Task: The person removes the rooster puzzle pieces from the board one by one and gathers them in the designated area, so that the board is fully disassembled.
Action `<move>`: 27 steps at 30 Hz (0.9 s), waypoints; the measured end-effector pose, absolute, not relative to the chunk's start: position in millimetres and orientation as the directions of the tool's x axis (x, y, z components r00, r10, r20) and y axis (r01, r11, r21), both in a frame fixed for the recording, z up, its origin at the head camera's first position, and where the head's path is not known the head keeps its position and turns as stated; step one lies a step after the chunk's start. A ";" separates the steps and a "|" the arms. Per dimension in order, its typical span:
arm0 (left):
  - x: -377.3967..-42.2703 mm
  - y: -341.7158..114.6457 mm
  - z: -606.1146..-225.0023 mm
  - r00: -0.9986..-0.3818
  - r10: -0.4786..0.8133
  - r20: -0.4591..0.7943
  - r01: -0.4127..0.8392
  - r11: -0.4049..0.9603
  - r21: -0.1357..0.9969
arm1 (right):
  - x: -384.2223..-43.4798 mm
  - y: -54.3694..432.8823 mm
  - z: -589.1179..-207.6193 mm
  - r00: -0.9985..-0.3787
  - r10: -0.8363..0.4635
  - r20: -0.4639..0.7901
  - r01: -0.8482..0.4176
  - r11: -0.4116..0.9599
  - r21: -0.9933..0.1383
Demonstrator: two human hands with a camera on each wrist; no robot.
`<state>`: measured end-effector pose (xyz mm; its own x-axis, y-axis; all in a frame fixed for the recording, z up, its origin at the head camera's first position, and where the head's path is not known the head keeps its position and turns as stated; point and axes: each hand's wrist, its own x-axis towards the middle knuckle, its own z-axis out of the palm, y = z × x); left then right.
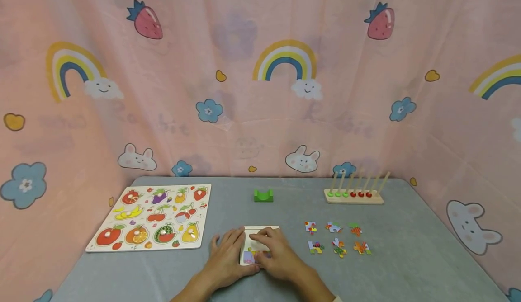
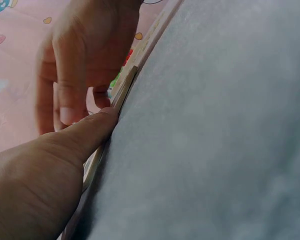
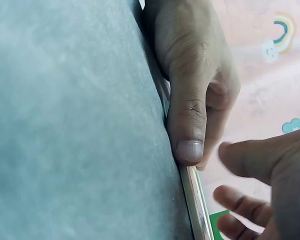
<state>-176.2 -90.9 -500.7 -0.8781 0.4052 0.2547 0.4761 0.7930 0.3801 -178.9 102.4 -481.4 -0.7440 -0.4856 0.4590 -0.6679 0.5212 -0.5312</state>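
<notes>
A small wooden puzzle tray lies on the grey table before me, with a purple picture piece in its near part. My left hand holds the tray at its near left corner, fingers along the left side. In the right wrist view the left thumb presses on the tray's near edge. Over the tray's right side hovers my right hand, fingers loosely bent and thumb apart from them. No piece shows between its fingers, which partly hide the tray.
Several loose jigsaw pieces lie in two rows to the right. Behind them stands a wooden peg rack with green and red beads. A green block sits beyond the tray; a fruit knob puzzle board lies on the left.
</notes>
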 end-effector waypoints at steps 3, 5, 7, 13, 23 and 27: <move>-176.0 -91.7 -501.2 -0.883 0.402 0.243 0.468 0.795 0.385 | -179.3 100.9 -485.3 -0.755 -0.487 0.439 -0.655 0.538 -0.530; -175.9 -91.9 -501.4 -0.885 0.400 0.236 0.463 0.797 0.387 | -178.5 100.4 -485.7 -0.768 -0.490 0.413 -0.640 0.554 -0.533; -176.0 -91.9 -501.4 -0.888 0.400 0.228 0.459 0.798 0.389 | -177.4 100.0 -484.7 -0.778 -0.494 0.388 -0.627 0.571 -0.530; -177.6 -90.8 -499.3 -0.891 0.401 0.210 0.453 0.799 0.396 | -176.7 98.9 -480.2 -0.787 -0.526 0.322 -0.615 0.625 -0.480; -177.7 -90.4 -497.7 -0.892 0.404 0.204 0.453 0.800 0.394 | -178.2 97.4 -477.0 -0.810 -0.526 0.258 -0.578 0.644 -0.502; -177.4 -91.0 -497.4 -0.890 0.405 0.210 0.456 0.797 0.396 | -178.8 96.3 -479.3 -0.815 -0.503 0.286 -0.571 0.619 -0.540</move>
